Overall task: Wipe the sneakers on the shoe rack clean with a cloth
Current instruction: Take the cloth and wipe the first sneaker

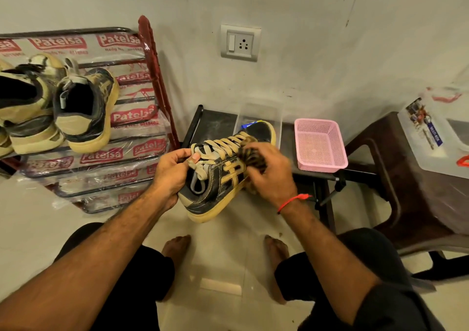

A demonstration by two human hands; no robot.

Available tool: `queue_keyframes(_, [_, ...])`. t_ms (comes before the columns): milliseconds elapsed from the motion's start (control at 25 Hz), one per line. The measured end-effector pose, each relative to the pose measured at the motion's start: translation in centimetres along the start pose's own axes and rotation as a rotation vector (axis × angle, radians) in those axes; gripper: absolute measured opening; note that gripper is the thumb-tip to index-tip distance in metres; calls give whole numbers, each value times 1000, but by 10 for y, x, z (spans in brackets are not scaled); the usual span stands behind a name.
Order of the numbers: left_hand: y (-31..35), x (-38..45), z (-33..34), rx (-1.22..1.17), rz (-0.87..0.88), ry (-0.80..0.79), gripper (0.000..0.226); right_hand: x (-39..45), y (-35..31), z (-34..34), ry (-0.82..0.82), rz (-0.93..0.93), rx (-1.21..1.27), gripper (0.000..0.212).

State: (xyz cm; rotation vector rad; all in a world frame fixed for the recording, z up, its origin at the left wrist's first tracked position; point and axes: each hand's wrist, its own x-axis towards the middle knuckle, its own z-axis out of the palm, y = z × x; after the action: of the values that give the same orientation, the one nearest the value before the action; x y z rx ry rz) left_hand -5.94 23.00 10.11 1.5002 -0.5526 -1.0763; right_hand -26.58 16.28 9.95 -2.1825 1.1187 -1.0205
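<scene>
From the head view, the person sits low with bare feet on the tiled floor and holds a black sneaker (223, 175) with tan stripes and a yellowed sole up between both hands, above the floor and in front of the knees, toe pointing away toward the wall. The left hand (172, 173) has its grip clamped on the heel end, fingers curled under the collar and the thumb pressing near the laces. The right hand (269, 173), with a red thread round the wrist, has its grip closed on a bunched, dark mottled cloth (250, 153) pressed against the outer side of the shoe; the hand and cloth are blurred. To the left stands the shoe rack (152, 76), red-framed and wrapped in printed plastic, with other sneakers (83, 109) resting heel-out on an upper shelf. Behind the held shoe a low dark counter (213, 125) carries a pink basket (319, 145), and a brown plastic stool (406, 178) stands at right.
</scene>
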Motion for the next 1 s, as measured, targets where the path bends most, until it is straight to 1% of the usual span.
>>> queue_keyframes(80, [0, 0, -6, -22, -2, 21, 17, -17, -17, 19, -143, -156, 15, 38])
queue_keyframes(120, [0, 1, -7, -11, 8, 16, 17, -16, -17, 19, -178, -222, -20, 38])
queue_keyframes(160, [0, 1, -8, 8, 24, 7, 17, -8, -11, 14, -175, -260, -70, 39])
queue_keyframes(200, [1, 1, -8, 27, 40, -4, 18, 2, -3, 5, -124, -255, -130, 41])
queue_keyframes(240, [2, 1, -6, 42, 52, -13, 18, 12, 7, -5, -39, -211, -184, 42])
queue_keyframes(320, [3, 1, -4, 56, 62, -27, 19, 25, 26, -24, 117, -64, -260, 45])
queue_keyframes(360, [2, 1, -4, 64, 65, -36, 19, 27, 33, -32, 150, -22, -263, 44])
queue_keyframes(440, [1, 1, -3, 79, 68, -43, 18, 28, 39, -40, 176, -13, -233, 43])
queue_keyframes(520, [-1, 2, -2, 75, 64, -23, 18, 19, 31, -34, 145, -43, -196, 41])
queue_keyframes(560, [-1, 2, -3, 69, 61, -5, 17, 11, 22, -26, 78, -88, -165, 41])
queue_keyframes(640, [-1, 2, -4, 47, 55, 29, 17, -9, 3, -6, -142, -221, -128, 43])
queue_keyframes(680, [-1, 3, -6, 42, 54, 37, 17, -13, 1, 0, -211, -271, -142, 44])
queue_keyframes(720, [-1, 4, -8, 45, 55, 37, 17, -8, 3, 0, -215, -278, -148, 44])
queue_keyframes(760, [-2, 5, -9, 52, 55, 31, 17, 0, 9, -5, -158, -233, -160, 45])
queue_keyframes(840, [-3, 5, -7, 70, 56, 4, 16, 13, 24, -19, -4, -84, -219, 45])
queue_keyframes(880, [-4, 4, -4, 67, 51, -8, 15, 15, 28, -24, 38, -45, -230, 44])
queue_keyframes(920, [-5, 5, -2, 49, 44, -8, 15, 11, 26, -22, 42, -44, -215, 43])
queue_keyframes(1000, [-6, 6, -2, -14, 22, 30, 15, -3, 3, -3, -50, -96, -106, 41])
